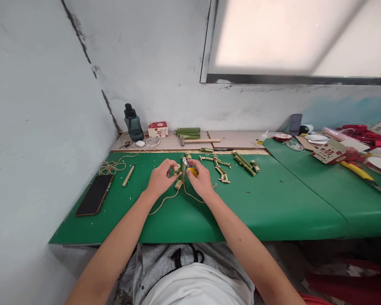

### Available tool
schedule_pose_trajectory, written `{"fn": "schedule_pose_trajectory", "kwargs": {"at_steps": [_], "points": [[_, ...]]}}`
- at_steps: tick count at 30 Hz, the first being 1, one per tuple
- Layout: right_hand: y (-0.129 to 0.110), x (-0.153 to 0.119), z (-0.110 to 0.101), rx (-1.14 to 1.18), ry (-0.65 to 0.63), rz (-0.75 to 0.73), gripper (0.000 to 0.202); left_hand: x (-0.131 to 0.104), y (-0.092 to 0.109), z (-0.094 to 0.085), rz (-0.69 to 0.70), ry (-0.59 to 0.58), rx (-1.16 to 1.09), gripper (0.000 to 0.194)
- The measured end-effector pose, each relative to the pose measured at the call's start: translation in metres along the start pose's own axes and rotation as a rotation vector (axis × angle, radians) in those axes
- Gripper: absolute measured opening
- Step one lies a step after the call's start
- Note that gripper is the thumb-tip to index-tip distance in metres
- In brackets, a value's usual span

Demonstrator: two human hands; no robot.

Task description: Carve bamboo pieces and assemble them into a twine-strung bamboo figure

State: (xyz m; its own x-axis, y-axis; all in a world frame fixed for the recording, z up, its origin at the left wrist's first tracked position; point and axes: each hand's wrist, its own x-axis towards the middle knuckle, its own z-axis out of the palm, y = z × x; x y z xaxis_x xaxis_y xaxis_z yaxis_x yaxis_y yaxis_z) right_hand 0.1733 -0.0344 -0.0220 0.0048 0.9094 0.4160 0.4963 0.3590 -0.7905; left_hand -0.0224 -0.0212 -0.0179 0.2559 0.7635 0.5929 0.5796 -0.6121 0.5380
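Note:
My left hand point(163, 176) pinches a short bamboo piece point(177, 169) between thumb and fingers. Close on its right, my right hand point(200, 178) is closed around a yellow utility knife point(192, 172), its metal blade end pointing up and left toward the bamboo. Between the hands lies a longer green bamboo tube point(183, 170). At its near end sits a pale bamboo section point(178, 184), with thin twine point(163, 201) trailing from it to both sides. A small jointed bamboo figure point(221, 169) lies flat to the right of my right hand.
A phone point(94, 195), a bamboo stick point(128, 176) and coiled twine point(109, 167) lie on the left. Behind are a water bottle point(133, 123), a red-white box point(158, 129) and a hammer point(200, 141). Bamboo tubes point(244, 163) and another yellow cutter point(357, 171) are rightward.

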Motion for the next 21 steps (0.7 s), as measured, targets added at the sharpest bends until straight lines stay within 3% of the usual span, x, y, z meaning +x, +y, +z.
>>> {"fn": "schedule_pose_trajectory", "kwargs": {"at_steps": [3, 5, 13, 21], "points": [[-0.002, -0.001, -0.001, 0.001, -0.003, -0.008, 0.036, 0.001, 0.000, -0.002, 0.066, 0.091, -0.039, 0.018], [-0.004, -0.001, -0.002, -0.006, -0.007, -0.010, 0.036, 0.001, 0.002, -0.003, 0.056, 0.091, -0.047, 0.016], [0.003, 0.001, -0.001, -0.171, -0.074, 0.058, 0.036, -0.001, 0.005, -0.005, -0.157, -0.070, -0.060, 0.025], [0.013, 0.001, -0.005, -0.465, -0.187, 0.056, 0.034, -0.003, 0.006, -0.010, -0.092, -0.127, -0.171, 0.018]]}}
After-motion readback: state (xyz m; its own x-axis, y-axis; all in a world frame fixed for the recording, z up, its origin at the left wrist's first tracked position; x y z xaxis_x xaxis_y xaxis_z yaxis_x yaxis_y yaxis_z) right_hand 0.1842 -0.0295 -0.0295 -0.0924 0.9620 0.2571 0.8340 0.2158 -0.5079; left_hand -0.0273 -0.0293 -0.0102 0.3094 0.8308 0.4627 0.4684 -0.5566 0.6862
